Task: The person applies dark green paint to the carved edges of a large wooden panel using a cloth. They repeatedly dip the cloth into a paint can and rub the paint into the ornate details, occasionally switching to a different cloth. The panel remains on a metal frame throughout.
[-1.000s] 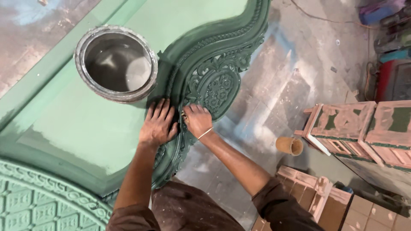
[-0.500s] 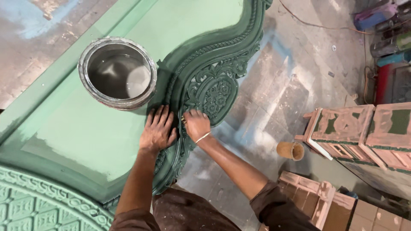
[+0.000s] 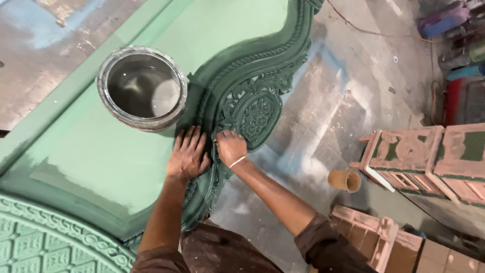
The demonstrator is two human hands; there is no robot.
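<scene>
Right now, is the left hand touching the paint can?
Apart. The head view shows the left hand pressed flat on the green panel, with a strip of panel visible between its fingertips and the paint can.

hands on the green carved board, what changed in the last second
Very little. The left hand lies flat on the carved board and the right hand is curled on the carving beside it, both where they were. The paint can stands in the same spot. Only the camera view drifted slightly. Nothing taken up or let go.

The person wears dark brown rolled-up sleeves (image 3: 328,245) and a thin pale bracelet (image 3: 237,162) on the right wrist.
</scene>
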